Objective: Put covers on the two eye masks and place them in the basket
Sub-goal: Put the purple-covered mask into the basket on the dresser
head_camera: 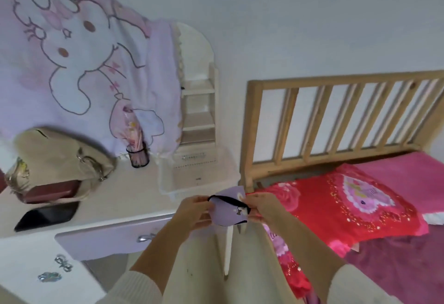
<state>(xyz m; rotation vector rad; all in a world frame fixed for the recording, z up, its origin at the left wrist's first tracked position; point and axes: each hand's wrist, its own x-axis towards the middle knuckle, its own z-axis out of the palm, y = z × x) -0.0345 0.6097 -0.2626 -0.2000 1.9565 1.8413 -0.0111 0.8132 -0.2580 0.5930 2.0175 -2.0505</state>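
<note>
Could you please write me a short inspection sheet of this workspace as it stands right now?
Surface: white desk with one drawer, beside a bed.
Job's things: purple eye mask with black strap, held in the air; white basket on the desk looks empty; second mask not seen.
Clutter: beige bag, dark phone, pen cup.
Grippers: left hand and right hand each pinch one end of the mask.
Cables: nothing seen.
Surroundings: bunny blanket, wooden headboard, red pillow.

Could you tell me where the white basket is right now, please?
The white basket sits on the dresser top, just beyond both hands, between the pen cup and the bed's headboard.
</note>
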